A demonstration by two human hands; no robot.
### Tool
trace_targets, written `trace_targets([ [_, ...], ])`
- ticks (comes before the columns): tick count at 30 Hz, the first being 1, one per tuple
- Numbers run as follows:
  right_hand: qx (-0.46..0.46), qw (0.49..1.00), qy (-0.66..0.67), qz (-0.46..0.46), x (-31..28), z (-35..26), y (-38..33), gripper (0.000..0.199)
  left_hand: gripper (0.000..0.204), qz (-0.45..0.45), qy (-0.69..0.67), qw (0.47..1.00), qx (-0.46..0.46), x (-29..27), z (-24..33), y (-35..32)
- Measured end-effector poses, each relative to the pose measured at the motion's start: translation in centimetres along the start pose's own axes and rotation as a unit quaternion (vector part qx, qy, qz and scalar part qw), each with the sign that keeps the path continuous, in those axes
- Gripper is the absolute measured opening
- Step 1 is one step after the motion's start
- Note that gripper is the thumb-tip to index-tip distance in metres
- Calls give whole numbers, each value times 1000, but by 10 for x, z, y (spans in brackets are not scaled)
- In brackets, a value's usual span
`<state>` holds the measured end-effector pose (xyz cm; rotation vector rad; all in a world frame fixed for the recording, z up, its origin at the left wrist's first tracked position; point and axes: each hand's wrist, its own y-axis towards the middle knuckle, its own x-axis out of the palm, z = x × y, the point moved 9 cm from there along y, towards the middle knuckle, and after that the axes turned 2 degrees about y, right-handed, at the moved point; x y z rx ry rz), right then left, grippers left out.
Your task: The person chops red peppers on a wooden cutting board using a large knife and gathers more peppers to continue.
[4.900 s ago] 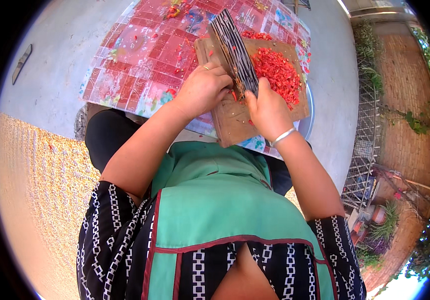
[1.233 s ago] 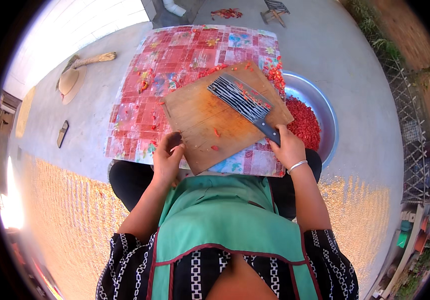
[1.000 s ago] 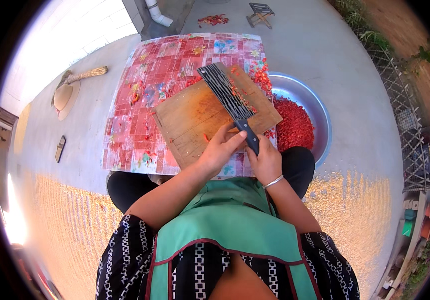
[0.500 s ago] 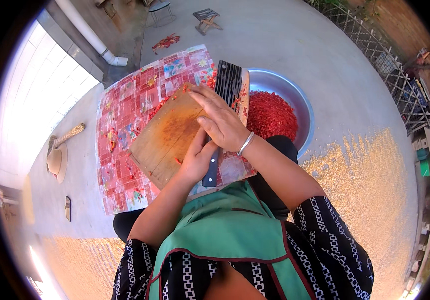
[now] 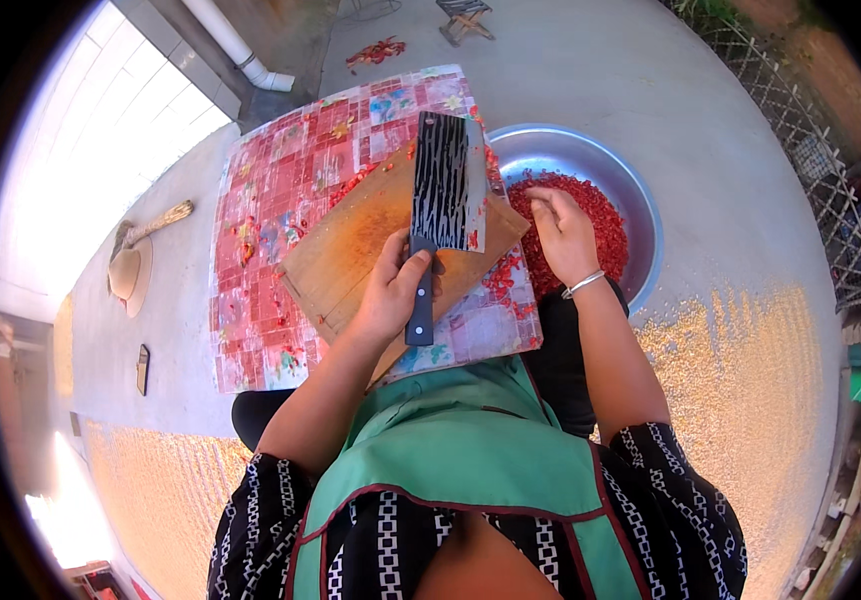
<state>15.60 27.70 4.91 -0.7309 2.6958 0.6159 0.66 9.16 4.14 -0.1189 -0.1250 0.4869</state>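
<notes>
My left hand [image 5: 393,290] is wrapped round the black handle of a cleaver [image 5: 439,190], whose dark-streaked blade points away from me above the wooden cutting board [image 5: 350,240]. Red bits cling to the blade's right edge. Over the near left part of a metal basin [image 5: 645,200] hangs my right hand [image 5: 565,235], wearing a bracelet. Its fingers curl with the tips close to the thumb; whether anything is between them I cannot make out. Chopped red peppers [image 5: 595,210] are heaped in the basin, below and beyond that hand.
The board lies at a slant on a low table with a red patterned cover [image 5: 250,240], strewn with red scraps. Grain [image 5: 740,400] is spread on the floor at right and lower left. A straw hat [image 5: 130,275] and a folding stool [image 5: 465,20] are farther off.
My right hand has left the area by my left hand and moved right, over the basin. The cleaver now stands clear in my left hand, its blade turned broadside to view.
</notes>
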Motion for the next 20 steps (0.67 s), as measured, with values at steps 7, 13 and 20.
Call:
trace_targets([
  [7, 138, 976, -118, -122, 62, 85, 10, 51, 31, 38, 26, 993, -107, -73, -42, -38],
  [13, 178, 944, -189, -204, 61, 64, 8, 55, 53, 70, 346, 929, -114, -145, -32, -88],
  [20, 308, 887, 192, -284, 81, 54, -61, 52, 52, 214, 322, 919, -75, -208, -41, -127],
])
